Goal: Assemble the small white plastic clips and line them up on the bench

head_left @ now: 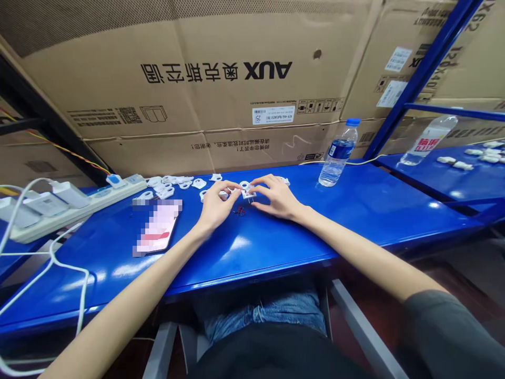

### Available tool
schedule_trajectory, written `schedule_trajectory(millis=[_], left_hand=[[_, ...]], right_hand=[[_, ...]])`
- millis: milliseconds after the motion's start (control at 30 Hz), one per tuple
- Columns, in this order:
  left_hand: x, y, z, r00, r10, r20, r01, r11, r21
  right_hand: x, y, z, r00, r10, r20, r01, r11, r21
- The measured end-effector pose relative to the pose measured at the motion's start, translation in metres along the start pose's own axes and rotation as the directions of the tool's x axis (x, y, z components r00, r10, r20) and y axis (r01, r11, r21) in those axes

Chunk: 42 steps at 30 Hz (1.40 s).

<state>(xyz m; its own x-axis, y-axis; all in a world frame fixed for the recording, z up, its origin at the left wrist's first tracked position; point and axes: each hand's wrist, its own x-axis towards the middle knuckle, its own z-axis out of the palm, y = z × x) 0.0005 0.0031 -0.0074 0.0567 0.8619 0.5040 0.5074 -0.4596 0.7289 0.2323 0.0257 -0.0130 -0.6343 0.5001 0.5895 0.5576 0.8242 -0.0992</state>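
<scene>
Both my hands meet over the middle of the blue table (pixel 355 210). My left hand (pixel 216 202) pinches a small white plastic part (pixel 225 195) between thumb and fingers. My right hand (pixel 276 197) has its fingers curled onto another small white part (pixel 248 193) that rests on the table between the hands. A tiny dark piece (pixel 239 211) lies on the table just below them. Several more white plastic parts (pixel 169 184) are scattered behind and to the left of my hands.
A phone (pixel 158 231) lies left of my hands. A white power strip (pixel 71 208) with chargers and cables sits at far left. A water bottle (pixel 338 153) stands to the right; a second one (pixel 428 141) is on the neighbouring table. Cardboard boxes (pixel 197 79) wall the back.
</scene>
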Motion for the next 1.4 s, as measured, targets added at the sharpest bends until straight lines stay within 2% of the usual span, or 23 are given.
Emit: schedule_trajectory(millis=[300,500,667,867,1400], left_hand=[[-0.0017,0.0023,-0.0003,0.999,0.029,-0.032,-0.028,0.999,0.024],[-0.0018,0.0045,-0.0002,0.998,0.024,-0.050,-0.022,0.999,0.033],[-0.0020,0.0070,-0.0002,0.997,0.011,-0.074,-0.007,0.999,0.045],[-0.0019,0.0048,0.0008,0.998,0.009,-0.058,-0.007,0.999,0.038],[-0.0026,0.0065,0.0013,0.999,-0.003,-0.043,0.007,0.994,0.108]], right_hand=[[0.0010,-0.0060,0.0021,0.996,-0.090,-0.026,0.087,0.992,-0.091],[0.0013,-0.0063,0.0018,0.993,-0.104,-0.056,0.097,0.990,-0.106],[0.0012,-0.0066,0.0012,0.997,-0.068,-0.026,0.065,0.992,-0.107],[0.0007,-0.0056,0.0021,0.992,-0.110,-0.064,0.102,0.988,-0.113],[0.0017,-0.0079,-0.0015,1.000,-0.014,-0.020,0.013,0.997,-0.074]])
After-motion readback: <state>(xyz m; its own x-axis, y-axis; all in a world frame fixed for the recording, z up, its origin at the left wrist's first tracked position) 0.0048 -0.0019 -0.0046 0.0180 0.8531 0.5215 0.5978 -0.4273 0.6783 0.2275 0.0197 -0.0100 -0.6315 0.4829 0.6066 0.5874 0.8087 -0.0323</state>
